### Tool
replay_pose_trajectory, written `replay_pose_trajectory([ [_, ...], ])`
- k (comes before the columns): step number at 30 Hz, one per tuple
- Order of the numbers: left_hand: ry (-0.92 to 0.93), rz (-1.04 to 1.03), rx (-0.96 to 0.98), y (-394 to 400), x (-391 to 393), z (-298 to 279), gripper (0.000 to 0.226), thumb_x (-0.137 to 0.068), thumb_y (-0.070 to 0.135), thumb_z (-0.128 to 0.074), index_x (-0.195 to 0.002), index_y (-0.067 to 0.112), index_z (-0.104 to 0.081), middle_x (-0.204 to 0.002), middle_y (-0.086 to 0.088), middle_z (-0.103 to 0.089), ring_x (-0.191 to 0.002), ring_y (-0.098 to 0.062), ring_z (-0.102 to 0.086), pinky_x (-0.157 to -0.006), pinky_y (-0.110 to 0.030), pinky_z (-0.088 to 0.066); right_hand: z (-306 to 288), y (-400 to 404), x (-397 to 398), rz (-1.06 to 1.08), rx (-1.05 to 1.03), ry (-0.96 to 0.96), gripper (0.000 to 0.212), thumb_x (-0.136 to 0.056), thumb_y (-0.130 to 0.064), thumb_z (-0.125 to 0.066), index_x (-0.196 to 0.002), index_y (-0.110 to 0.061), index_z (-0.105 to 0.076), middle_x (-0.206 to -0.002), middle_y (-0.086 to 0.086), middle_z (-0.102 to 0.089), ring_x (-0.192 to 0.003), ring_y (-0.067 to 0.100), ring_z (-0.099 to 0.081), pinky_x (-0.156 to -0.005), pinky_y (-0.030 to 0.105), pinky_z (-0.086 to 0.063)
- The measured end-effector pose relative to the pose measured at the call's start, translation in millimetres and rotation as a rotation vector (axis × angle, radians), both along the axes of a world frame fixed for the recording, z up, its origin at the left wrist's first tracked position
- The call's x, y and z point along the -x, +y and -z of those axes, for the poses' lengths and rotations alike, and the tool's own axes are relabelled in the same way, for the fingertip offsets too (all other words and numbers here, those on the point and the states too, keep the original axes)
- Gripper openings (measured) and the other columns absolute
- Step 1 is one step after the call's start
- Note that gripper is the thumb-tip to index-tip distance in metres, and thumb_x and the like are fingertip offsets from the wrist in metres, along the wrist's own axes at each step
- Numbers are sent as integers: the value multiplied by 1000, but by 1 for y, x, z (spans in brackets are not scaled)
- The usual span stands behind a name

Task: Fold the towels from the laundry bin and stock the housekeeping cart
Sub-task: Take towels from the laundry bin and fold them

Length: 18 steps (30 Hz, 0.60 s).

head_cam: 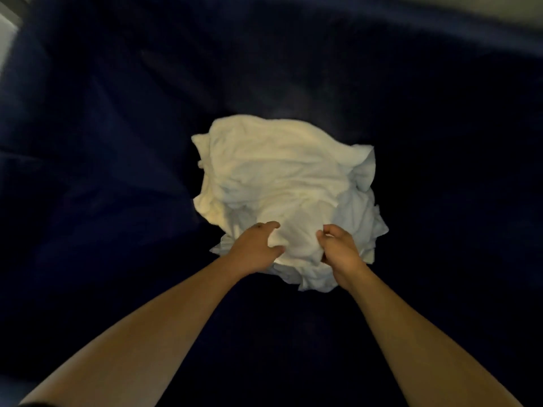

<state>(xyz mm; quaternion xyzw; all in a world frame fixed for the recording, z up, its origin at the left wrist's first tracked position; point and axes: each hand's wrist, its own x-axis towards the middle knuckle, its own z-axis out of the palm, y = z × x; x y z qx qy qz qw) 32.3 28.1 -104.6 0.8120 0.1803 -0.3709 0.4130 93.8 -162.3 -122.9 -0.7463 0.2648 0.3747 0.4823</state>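
A crumpled heap of white towels lies at the bottom of a deep laundry bin with dark blue fabric walls. Both my arms reach down into the bin. My left hand grips a bunched fold at the near edge of the heap, thumb and fingers curled into the cloth. My right hand grips the same bunched fold from the right side, fingers curled round it. The towels under the top one are mostly hidden.
The dark blue bin walls rise on all sides around the heap. A strip of pale floor or wall shows past the bin's rim at the top left, and a light surface at the top right.
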Motion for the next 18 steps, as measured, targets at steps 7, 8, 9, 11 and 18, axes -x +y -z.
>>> replay_pose_trajectory([
  [7, -299, 226, -65, -42, -33, -126, 69, -95, 18, -68, -155, 33, -37, -161, 7, -34, -147, -14, -32, -119, -31, -31, -150, -21, -7, -372, -170, -261, 21, -100, -12, -56, -87, -21, -69, -91, -1, -68, -85, 13, -60, -76, 24, -50],
  [8, -325, 238, -74, -50, -34, -148, 58, -94, 21, -69, -147, 29, -48, -152, 7, -46, -141, -15, -40, -115, -33, -36, -175, -29, -8, -409, -183, -297, 19, -100, -13, -56, -88, -20, -70, -92, -2, -68, -85, 11, -61, -76, 21, -50],
  [9, -377, 234, -88, -60, -34, -172, 41, -93, 25, -71, -132, 27, -60, -135, 6, -60, -129, -17, -52, -108, -36, -44, -201, -38, -10, -438, -197, -336, 18, -100, -15, -56, -89, -18, -70, -93, -1, -69, -87, 11, -62, -78, 22, -51],
  [11, -522, 162, -116, -81, -31, -219, 12, -90, 30, -71, -98, 23, -66, -93, 10, -68, -97, -19, -64, -88, -43, -52, -253, -58, -12, -467, -240, -417, 17, -100, -19, -57, -92, -14, -71, -94, 1, -71, -88, 14, -64, -83, 30, -54],
  [18, -893, -196, -75, -143, -27, -377, 7, -89, 17, -62, -83, 19, -63, -76, 5, -66, -76, -18, -62, -69, -37, -49, -398, -148, -6, -621, -312, -793, 23, -89, -34, -77, -94, -13, -70, -89, 6, -70, -78, 10, -63, -69, 26, -49],
])
